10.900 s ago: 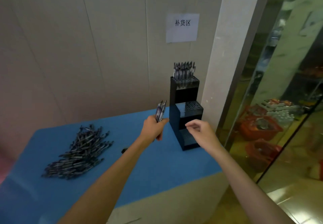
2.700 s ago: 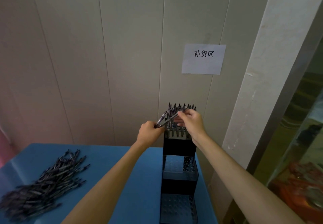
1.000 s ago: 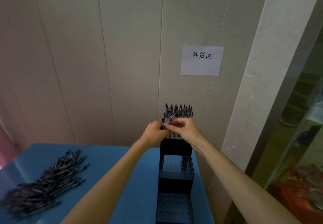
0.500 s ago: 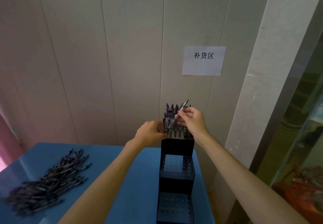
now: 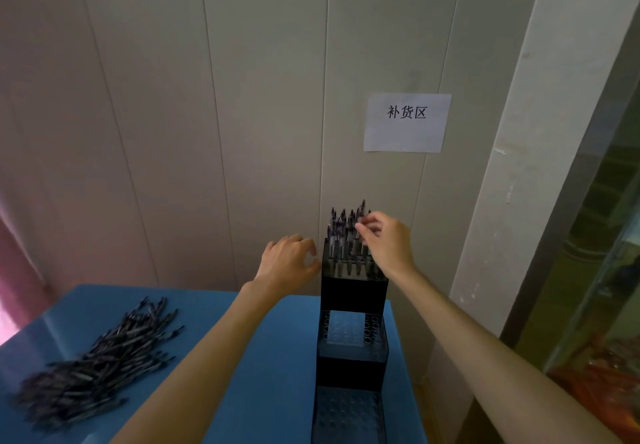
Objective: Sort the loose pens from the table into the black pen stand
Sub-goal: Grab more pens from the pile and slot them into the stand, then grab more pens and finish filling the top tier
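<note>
The black pen stand rises in three steps at the right end of the blue table. Its top step is packed with several upright pens; the two lower steps show bare holes. My right hand is over the top step and pinches one pen, which stands nearly upright among the others with its end sticking up. My left hand hovers just left of the top step, fingers loosely curled, with nothing visible in it. A pile of loose pens lies at the table's left.
A panelled wall stands right behind the stand, with a white paper sign on it. A white pillar and a glass partition close off the right side. The table's right edge is just beyond the stand.
My right hand has taken a pen from my left hand's bundle, tipped it from slanted to nearly upright and brought it down among the top-step pens. My left hand now shows no pens.
</note>
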Demonstrator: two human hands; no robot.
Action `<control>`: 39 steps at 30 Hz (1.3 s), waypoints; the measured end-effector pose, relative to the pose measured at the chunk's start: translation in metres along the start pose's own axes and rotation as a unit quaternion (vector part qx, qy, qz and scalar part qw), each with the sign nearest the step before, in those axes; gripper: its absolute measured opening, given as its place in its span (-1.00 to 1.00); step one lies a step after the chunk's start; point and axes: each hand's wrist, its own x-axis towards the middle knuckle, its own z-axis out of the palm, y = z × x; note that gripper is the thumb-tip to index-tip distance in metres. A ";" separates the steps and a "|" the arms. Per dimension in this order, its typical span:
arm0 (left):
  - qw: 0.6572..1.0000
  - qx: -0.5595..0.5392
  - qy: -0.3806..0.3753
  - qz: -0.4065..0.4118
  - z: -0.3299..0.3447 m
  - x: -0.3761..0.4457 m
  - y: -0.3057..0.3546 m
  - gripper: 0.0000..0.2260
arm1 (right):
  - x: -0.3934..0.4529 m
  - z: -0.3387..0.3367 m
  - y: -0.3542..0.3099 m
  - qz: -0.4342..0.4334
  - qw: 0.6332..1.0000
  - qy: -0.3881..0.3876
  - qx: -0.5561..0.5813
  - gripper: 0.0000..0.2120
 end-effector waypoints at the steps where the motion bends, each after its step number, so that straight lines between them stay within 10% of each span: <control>1: 1.000 -0.003 0.002 0.002 0.000 0.001 0.002 -0.73 | 0.001 0.001 0.001 -0.002 1.000 -0.001 -0.006 -0.89; 39: 0.995 -0.005 -0.005 -0.099 -0.011 -0.100 0.001 -0.70 | -0.098 0.036 -0.009 -0.066 0.974 -0.179 -0.122 -0.82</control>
